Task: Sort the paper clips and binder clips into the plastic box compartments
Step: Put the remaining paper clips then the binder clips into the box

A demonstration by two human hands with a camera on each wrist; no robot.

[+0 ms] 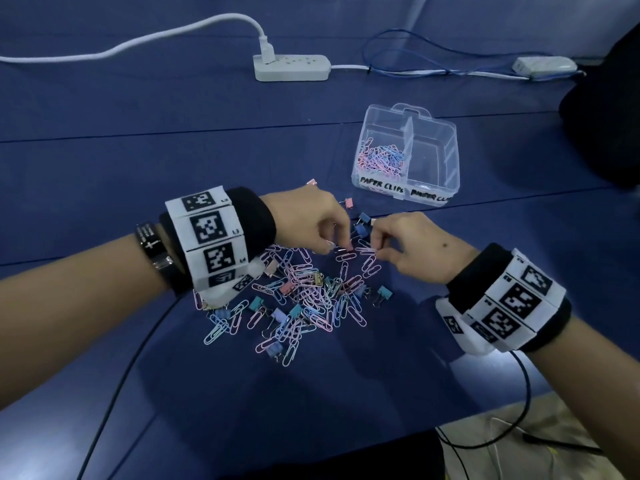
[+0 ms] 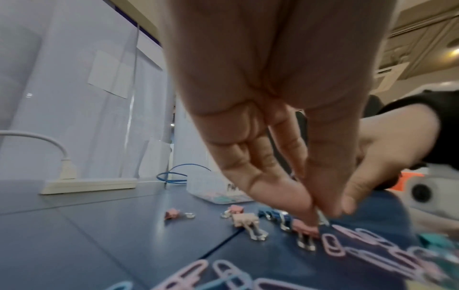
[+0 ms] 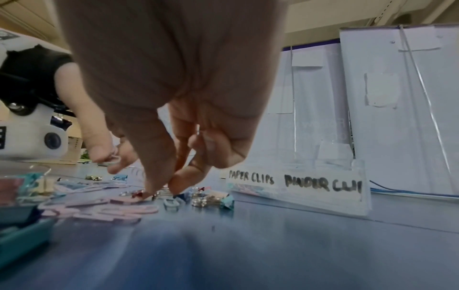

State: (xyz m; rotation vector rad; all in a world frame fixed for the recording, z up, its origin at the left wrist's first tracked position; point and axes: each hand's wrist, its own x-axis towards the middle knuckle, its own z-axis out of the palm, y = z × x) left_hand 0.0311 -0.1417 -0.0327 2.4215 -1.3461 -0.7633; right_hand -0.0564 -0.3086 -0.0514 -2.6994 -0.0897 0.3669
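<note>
The left hand [image 1: 313, 220] pinches a pink binder clip [image 1: 347, 248] on the table, and the right hand [image 1: 412, 245] pinches a pink paper clip [image 1: 367, 251] beside it; the clips are small and tangled, so one could slip or pull up others. There is one big mixed pile [image 1: 298, 296], too many to count. One plastic box [image 1: 408, 157] sits far right, paper clips in its left part, none seen in its right.

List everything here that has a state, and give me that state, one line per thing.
plastic box: lid off, upright.
paper clips compartment: partly filled with paper clips.
binder clips compartment: looks empty.
power strip: one white plug inserted.
left hand: pinching something small, unclear what.
right hand: fingertips pinching at a pink paper clip.
</note>
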